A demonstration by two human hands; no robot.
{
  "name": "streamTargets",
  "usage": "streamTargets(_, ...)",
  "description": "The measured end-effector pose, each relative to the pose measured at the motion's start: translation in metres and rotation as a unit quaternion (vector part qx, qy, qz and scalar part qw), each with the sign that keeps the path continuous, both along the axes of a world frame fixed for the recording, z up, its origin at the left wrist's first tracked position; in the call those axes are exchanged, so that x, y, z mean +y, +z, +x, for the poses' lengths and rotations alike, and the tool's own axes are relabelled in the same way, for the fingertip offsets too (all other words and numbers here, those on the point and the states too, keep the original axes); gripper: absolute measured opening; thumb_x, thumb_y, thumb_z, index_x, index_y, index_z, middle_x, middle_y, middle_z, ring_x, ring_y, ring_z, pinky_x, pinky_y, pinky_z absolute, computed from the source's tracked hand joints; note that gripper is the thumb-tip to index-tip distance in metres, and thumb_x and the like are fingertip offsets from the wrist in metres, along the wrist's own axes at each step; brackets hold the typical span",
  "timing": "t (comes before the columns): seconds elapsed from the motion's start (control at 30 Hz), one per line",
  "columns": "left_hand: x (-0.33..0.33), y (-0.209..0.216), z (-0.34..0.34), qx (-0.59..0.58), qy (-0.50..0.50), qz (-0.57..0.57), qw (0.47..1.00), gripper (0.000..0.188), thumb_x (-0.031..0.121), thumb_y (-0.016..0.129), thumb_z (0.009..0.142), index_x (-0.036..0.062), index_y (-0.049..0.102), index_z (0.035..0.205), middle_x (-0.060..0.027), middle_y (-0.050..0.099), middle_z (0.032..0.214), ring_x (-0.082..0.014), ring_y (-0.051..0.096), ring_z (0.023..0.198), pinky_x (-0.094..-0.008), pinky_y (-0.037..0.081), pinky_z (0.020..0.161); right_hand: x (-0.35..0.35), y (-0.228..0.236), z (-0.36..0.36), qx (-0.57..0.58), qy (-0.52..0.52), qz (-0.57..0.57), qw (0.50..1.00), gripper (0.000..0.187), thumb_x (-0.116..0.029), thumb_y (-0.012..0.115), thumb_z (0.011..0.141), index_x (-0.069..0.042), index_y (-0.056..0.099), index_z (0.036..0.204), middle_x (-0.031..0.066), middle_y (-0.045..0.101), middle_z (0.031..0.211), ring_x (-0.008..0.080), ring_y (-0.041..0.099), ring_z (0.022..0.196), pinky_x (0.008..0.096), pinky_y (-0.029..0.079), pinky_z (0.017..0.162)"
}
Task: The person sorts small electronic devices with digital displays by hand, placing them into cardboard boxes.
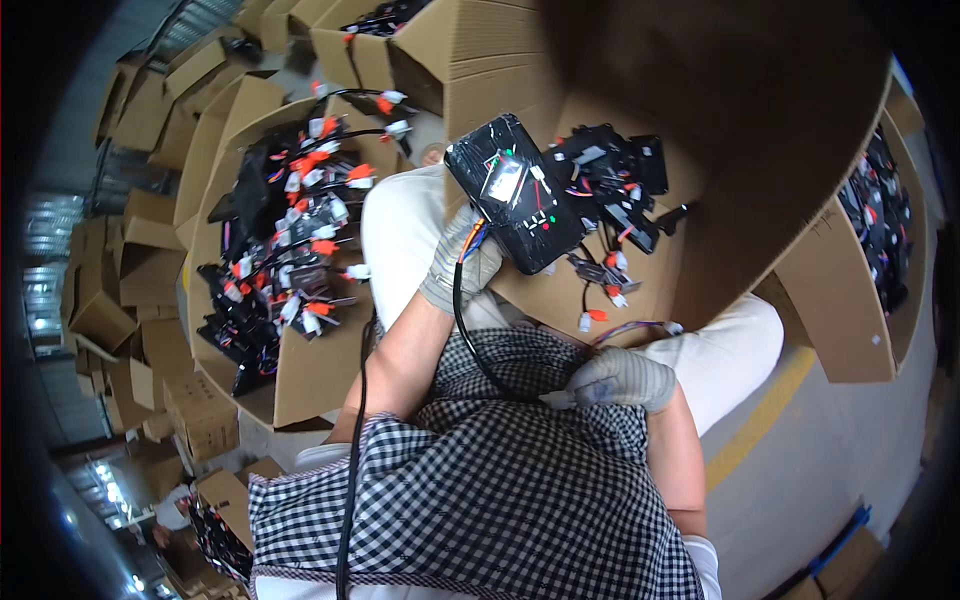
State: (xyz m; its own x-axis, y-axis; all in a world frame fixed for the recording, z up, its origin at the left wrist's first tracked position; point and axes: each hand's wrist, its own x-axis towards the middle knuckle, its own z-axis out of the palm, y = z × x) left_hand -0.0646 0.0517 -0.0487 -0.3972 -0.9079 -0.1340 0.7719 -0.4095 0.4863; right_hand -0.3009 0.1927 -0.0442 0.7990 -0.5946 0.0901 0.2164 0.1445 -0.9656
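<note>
My left hand (463,262), in a pale striped work glove, is closed on a flat black box-shaped electronic unit (535,235) and holds it up over my lap. The unit's face carries a silvery label and small red, green and white marks. Coloured wires leave it beside my left hand and run into a black cable (458,300), which curves down toward my right hand. My right hand (628,380), gloved too, is closed on the pale plug (557,399) at the cable's end, just above the checked apron (520,470). Its fingertips are partly hidden.
An open cardboard carton (640,295) in front of me holds several similar black units (605,165). At left, another carton (300,390) is heaped with units and orange-and-white plugs (320,200). A third carton (835,300) stands at right. A black cord (352,480) hangs down my left side.
</note>
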Motion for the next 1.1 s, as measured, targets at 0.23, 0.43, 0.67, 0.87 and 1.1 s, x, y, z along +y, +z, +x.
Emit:
streamTargets(0.23, -0.018, 0.024, 0.197, -0.019, 0.256, -0.1, 0.961, 0.04, 0.025, 0.047, 0.092, 0.0015, 0.048, 0.124, -0.0128, 0.056, 0.123, -0.0306, 0.055, 0.111, -0.0483, 0.04, 0.101, 0.008, 0.001, 0.005, 0.041, -0.161, 0.162, 0.973, 0.024, -0.022, 0.063, 0.087, 0.0, 0.062, 0.076, 0.0039, 0.06, 0.069, 0.0133, 0.054, 0.067, 0.03, 0.045, 0.066)
streamTargets(0.43, 0.005, 0.06, 0.106, -0.07, 0.232, -0.128, 0.962, 0.038, 0.026, 0.046, 0.094, 0.0026, 0.049, 0.123, -0.0139, 0.053, 0.128, -0.0268, 0.05, 0.118, -0.0466, 0.035, 0.104, -0.001, -0.009, -0.004, 0.115, -0.095, 0.03, 0.988, 0.014, -0.013, 0.06, 0.086, -0.001, 0.063, 0.08, 0.0061, 0.06, 0.071, 0.0166, 0.058, 0.069, 0.0291, 0.047, 0.07)
streamTargets(0.67, 0.031, -0.063, -0.07, -0.637, -0.346, -0.6, 0.339, 0.032, 0.027, 0.053, 0.086, 0.0054, 0.059, 0.108, -0.0153, 0.058, 0.111, -0.0318, 0.056, 0.102, -0.0374, 0.042, 0.092, 0.006, 0.008, -0.005, 0.185, -0.089, 0.105, 0.973, 0.011, -0.011, 0.061, 0.084, -0.002, 0.065, 0.083, 0.0052, 0.062, 0.075, 0.0163, 0.061, 0.078, 0.0308, 0.04, 0.098)
streamTargets(0.87, 0.027, -0.125, -0.08, -0.571, -0.448, -0.607, 0.324, 0.025, 0.017, 0.058, 0.08, 0.008, 0.058, 0.103, -0.0151, 0.06, 0.101, -0.0321, 0.057, 0.097, -0.0434, 0.042, 0.09, 0.012, 0.015, -0.004, 0.08, -0.18, 0.157, 0.968, 0.013, -0.013, 0.058, 0.089, -0.003, 0.066, 0.09, -0.0002, 0.062, 0.075, 0.0069, 0.054, 0.061, 0.021, 0.044, 0.056)
streamTargets(1.1, 0.059, -0.081, -0.065, -0.373, -0.338, -0.237, 0.831, 0.026, 0.029, 0.061, 0.089, 0.0064, 0.054, 0.098, -0.0037, 0.056, 0.09, -0.0117, 0.052, 0.081, -0.0267, 0.044, 0.076, 0.016, 0.007, -0.001, -0.027, -0.414, 0.236, 0.879, 0.031, -0.031, 0.056, 0.093, -0.002, 0.064, 0.085, -0.0039, 0.046, 0.056, 0.0046, 0.038, 0.05, 0.0184, 0.03, 0.048)
